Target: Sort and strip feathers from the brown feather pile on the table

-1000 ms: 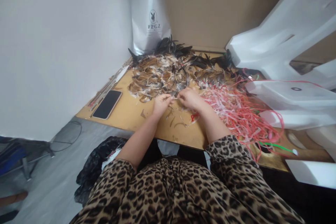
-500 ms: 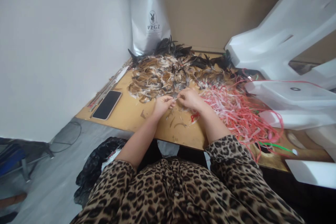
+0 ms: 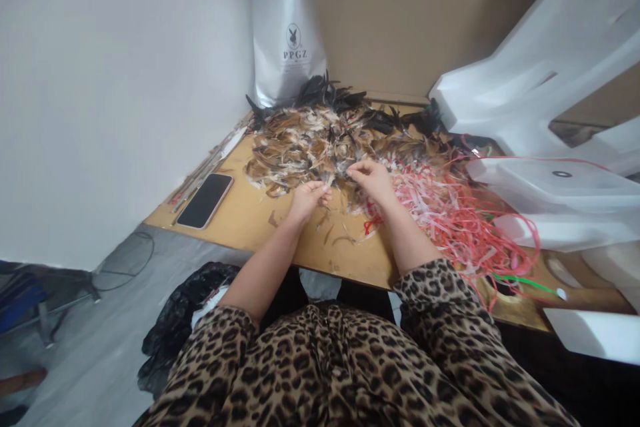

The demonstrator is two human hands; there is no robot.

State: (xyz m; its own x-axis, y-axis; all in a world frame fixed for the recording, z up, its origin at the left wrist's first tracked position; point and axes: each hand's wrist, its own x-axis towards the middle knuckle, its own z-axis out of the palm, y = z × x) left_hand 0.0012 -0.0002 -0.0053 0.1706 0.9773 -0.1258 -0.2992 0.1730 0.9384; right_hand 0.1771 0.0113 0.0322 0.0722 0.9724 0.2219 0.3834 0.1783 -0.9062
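L hand (image 3: pixel 309 197) curled at the near edge of the feather pile (image 3: pixel 320 140), fingers pinched on a small feather or tuft, I think; too small to confirm. R hand (image 3: pixel 373 178) reaches into the pile, fingertips closing on feathers. Red/pink strips (image 3: pixel 450 210) lie just beside R wrist & could snag on it. Phone (image 3: pixel 205 199) well apart, on the table (image 3: pixel 250 213).

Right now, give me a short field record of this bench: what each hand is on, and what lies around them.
left hand: at near edge of feather pile, fingers curled on small feathers; grip unclear
right hand: on the pile's near edge, beside red and white strips
table: wooden, loose feather bits near hands
phone: flat, screen dark, left of hands
silver bag: upright behind pile
white foam pieces: right side
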